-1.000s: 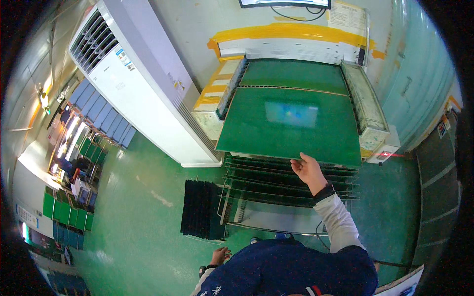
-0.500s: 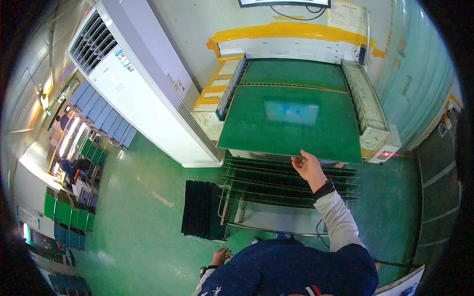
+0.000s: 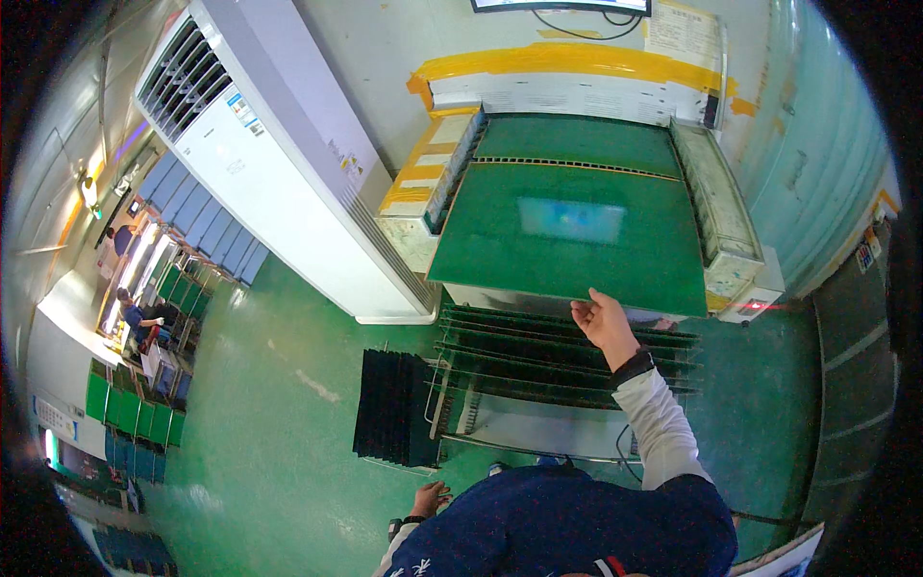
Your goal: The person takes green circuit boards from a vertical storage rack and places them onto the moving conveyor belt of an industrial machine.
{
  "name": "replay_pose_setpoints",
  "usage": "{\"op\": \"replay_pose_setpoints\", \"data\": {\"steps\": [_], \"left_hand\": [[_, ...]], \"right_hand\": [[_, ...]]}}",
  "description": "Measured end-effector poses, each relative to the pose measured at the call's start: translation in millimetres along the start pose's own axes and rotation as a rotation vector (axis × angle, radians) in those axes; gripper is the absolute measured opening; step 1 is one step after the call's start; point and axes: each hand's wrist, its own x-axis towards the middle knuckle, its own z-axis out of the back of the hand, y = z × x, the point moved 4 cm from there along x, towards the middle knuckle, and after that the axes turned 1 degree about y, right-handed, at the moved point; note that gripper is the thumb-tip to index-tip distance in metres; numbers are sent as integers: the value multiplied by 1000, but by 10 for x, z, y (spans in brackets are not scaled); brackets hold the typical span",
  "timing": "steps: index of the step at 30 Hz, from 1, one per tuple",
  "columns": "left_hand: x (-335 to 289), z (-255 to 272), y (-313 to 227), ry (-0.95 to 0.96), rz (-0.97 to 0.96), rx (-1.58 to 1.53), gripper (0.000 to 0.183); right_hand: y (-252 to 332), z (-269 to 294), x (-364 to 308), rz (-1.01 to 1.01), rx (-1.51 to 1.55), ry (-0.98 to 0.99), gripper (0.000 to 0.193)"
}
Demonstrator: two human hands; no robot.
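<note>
My right hand (image 3: pixel 606 325) is at the near edge of a large flat green panel (image 3: pixel 577 264), its thumb over the top face and its fingers curled at the rim. The panel lies on a waist-high machine bed between two side housings, and its surface reflects a bright screen. Beyond it lies a second green panel (image 3: pixel 577 137), with a narrow strip of the bed showing between the two. My left hand (image 3: pixel 430 498) hangs low by my body, fingers loosely bent and apart, with nothing visible in it.
Below the bed stands a rack (image 3: pixel 538 370) with several dark green panels in slots. Left of it is a stack of dark panels (image 3: pixel 389 409). A tall white air conditioner (image 3: pixel 288 192) stands left of the machine. Another person (image 3: pixel 139 317) is far left among racks.
The strip between the two panels has widened as the far panel shifted away. My right hand stays at the near panel's edge. The person far left has straightened up.
</note>
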Motion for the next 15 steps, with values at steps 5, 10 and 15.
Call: {"op": "replay_pose_setpoints", "data": {"steps": [5,10,15], "left_hand": [[-1,-8,-13,-5,-10,4,41],[26,4,-8,-7,-6,-1,41],[81,48,43,-4,-17,-1,41]], "right_hand": [[15,-28,42,-5,13,-4,22],[36,-15,134,0,7,17,20],[51,-37,162,-1,35,40,20]]}}
